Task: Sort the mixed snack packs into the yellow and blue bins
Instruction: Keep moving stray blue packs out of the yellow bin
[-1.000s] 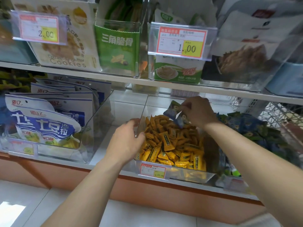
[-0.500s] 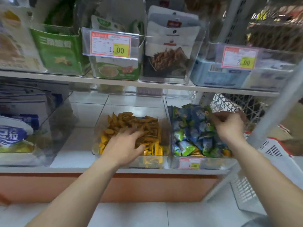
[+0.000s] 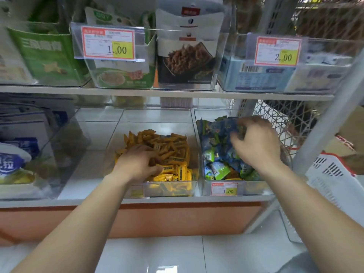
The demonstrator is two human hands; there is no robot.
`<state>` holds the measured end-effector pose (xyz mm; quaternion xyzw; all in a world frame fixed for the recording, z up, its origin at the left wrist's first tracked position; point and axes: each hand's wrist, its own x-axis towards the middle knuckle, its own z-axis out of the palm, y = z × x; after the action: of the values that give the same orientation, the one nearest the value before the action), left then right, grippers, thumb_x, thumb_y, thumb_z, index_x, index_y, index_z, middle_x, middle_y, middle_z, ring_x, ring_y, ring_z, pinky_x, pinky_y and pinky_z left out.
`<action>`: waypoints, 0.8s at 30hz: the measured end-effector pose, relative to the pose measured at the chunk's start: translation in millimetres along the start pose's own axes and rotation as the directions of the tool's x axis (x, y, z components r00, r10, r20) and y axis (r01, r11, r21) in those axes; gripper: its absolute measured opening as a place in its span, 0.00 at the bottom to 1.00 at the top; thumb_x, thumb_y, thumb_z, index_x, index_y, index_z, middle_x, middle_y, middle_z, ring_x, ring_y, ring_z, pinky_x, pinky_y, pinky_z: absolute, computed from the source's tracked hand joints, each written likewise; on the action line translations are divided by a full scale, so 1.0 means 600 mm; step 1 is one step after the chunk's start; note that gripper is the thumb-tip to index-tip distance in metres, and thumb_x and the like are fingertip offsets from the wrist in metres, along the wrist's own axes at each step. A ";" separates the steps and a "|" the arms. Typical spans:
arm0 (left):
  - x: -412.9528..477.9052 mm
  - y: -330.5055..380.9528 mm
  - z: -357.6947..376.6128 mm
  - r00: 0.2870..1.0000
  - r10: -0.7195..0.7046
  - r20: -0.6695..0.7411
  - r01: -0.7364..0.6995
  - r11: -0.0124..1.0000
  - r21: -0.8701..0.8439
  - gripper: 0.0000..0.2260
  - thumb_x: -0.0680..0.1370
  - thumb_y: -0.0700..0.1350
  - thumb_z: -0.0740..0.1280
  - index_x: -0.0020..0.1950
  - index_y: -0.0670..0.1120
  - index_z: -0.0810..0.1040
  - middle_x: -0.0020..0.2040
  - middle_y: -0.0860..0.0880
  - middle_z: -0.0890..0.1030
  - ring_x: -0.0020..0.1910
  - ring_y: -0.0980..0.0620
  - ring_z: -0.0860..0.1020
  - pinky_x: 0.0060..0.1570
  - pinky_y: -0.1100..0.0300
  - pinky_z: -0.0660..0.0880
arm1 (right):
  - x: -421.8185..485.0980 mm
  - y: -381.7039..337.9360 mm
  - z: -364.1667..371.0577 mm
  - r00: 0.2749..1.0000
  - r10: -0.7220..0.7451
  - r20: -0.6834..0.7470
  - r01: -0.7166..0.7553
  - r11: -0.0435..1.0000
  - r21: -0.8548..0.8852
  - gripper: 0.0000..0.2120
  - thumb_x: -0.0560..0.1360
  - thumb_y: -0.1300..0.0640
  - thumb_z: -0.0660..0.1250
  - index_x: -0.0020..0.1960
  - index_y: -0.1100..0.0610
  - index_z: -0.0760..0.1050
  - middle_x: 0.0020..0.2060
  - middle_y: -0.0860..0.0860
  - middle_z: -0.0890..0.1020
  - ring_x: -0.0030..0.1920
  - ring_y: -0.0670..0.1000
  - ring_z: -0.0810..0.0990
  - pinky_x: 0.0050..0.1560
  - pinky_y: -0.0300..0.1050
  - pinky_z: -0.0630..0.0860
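Lower shelf [image 3: 82, 174]: left hand [image 3: 136, 164] grips yellow packs [image 3: 171, 150] beneath it; right hand [image 3: 256, 146] clutches blue packs [image 3: 214, 134].

We see clear, glossy plastic in the yellow bin [image 3: 171, 189] and blue bin [image 3: 254, 188]. The yellow packs [image 3: 173, 148] and blue packs [image 3: 216, 134] are shiny, crinkled film. The blurred wire basket [image 3: 279, 119] is probably painted metal.

You can read three price tags:
- upper-left tag [image 3: 108, 44], on a clear bin [image 3: 118, 79] at top centre-left: 1.00.
- upper-right tag [image 3: 278, 51], on the top-right clear bin [image 3: 236, 83]: 2.00.
- lower tag [image 3: 224, 189], on the blue bin [image 3: 256, 187] holding the blue packs [image 3: 216, 146]: 1.00.

White-blue bag [image 3: 11, 164], left edge: 拉. The green box [image 3: 45, 54] lettering and the yellow bin [image 3: 171, 189] tag [image 3: 136, 191] are too blurred for you to read.
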<state>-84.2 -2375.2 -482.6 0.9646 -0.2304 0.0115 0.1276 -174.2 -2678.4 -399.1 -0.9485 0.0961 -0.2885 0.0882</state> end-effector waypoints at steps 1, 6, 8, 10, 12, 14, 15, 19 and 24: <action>0.001 -0.002 0.000 1.000 0.003 -0.024 -0.004 1.000 -0.019 0.12 0.72 0.63 0.70 0.53 0.62 0.81 0.61 0.57 0.77 0.64 0.52 0.70 0.53 0.57 0.71 | -0.005 -0.016 0.002 0.999 -0.017 0.049 0.015 0.999 0.045 0.16 0.75 0.51 0.68 0.60 0.53 0.81 0.56 0.56 0.82 0.57 0.61 0.78 0.52 0.51 0.76; 0.005 -0.009 -0.009 0.989 -0.057 -0.136 0.037 0.989 -0.142 0.07 0.72 0.57 0.73 0.48 0.59 0.81 0.48 0.58 0.76 0.53 0.53 0.75 0.43 0.57 0.73 | -0.041 -0.122 0.046 0.911 -0.308 0.275 0.161 0.878 0.450 0.13 0.78 0.50 0.66 0.60 0.49 0.79 0.48 0.41 0.77 0.49 0.38 0.75 0.49 0.33 0.69; 0.004 -0.009 -0.010 0.984 -0.102 -0.149 0.083 0.989 -0.126 0.07 0.73 0.56 0.72 0.49 0.59 0.80 0.49 0.56 0.77 0.53 0.52 0.74 0.45 0.55 0.75 | -0.055 -0.163 0.075 0.810 -0.420 0.409 0.173 0.838 0.517 0.14 0.80 0.50 0.63 0.63 0.50 0.79 0.51 0.42 0.79 0.50 0.39 0.76 0.52 0.34 0.71; 0.003 -0.011 -0.010 0.981 -0.107 -0.163 0.091 0.990 -0.105 0.07 0.74 0.55 0.71 0.51 0.59 0.80 0.52 0.54 0.78 0.56 0.51 0.74 0.46 0.54 0.76 | -0.064 -0.190 0.107 0.701 -0.472 0.534 0.191 0.846 0.497 0.16 0.81 0.50 0.61 0.66 0.53 0.77 0.58 0.49 0.80 0.57 0.48 0.77 0.58 0.43 0.73; 0.000 -0.015 -0.012 0.980 -0.095 -0.177 0.073 0.989 -0.125 0.08 0.74 0.53 0.70 0.52 0.57 0.81 0.53 0.53 0.79 0.57 0.51 0.74 0.45 0.56 0.74 | -0.063 -0.206 0.133 0.599 -0.483 0.638 0.219 0.866 0.450 0.18 0.82 0.48 0.57 0.67 0.52 0.76 0.63 0.55 0.78 0.64 0.55 0.74 0.63 0.49 0.71; -0.005 -0.020 -0.013 0.983 -0.076 -0.167 0.052 0.988 -0.144 0.08 0.75 0.52 0.69 0.54 0.55 0.81 0.54 0.53 0.79 0.56 0.51 0.75 0.44 0.58 0.71 | -0.055 -0.214 0.153 0.534 -0.449 0.716 0.231 0.892 0.388 0.19 0.82 0.45 0.54 0.68 0.48 0.75 0.67 0.58 0.73 0.68 0.60 0.70 0.66 0.54 0.69; -0.009 -0.023 -0.013 0.986 -0.068 -0.154 0.043 0.987 -0.158 0.09 0.75 0.51 0.69 0.54 0.54 0.81 0.54 0.53 0.79 0.56 0.50 0.75 0.44 0.58 0.71 | -0.049 -0.217 0.161 0.520 -0.415 0.747 0.236 0.910 0.341 0.21 0.82 0.44 0.53 0.69 0.47 0.74 0.69 0.59 0.71 0.69 0.62 0.68 0.67 0.55 0.68; -0.028 -0.032 -0.012 0.993 -0.047 -0.109 0.018 0.967 -0.253 0.13 0.75 0.50 0.70 0.59 0.53 0.82 0.59 0.52 0.79 0.59 0.50 0.75 0.51 0.56 0.74 | -0.025 -0.228 0.189 0.493 -0.278 0.824 0.236 0.955 0.181 0.23 0.80 0.41 0.54 0.70 0.49 0.72 0.71 0.55 0.72 0.67 0.62 0.72 0.66 0.57 0.72; -0.037 -0.038 -0.006 0.992 -0.043 -0.119 0.005 0.951 -0.309 0.16 0.75 0.50 0.70 0.63 0.53 0.80 0.64 0.51 0.77 0.63 0.50 0.75 0.53 0.59 0.73 | 0.037 -0.254 0.188 0.732 -0.203 0.651 0.125 0.978 0.164 0.14 0.73 0.45 0.60 0.51 0.51 0.79 0.48 0.51 0.79 0.48 0.55 0.79 0.50 0.51 0.80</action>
<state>-93.8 -2344.8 -486.4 0.9331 -0.2092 0.0339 0.2906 -72.6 -2523.6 -445.4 -0.9874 -0.0416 0.0562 0.1423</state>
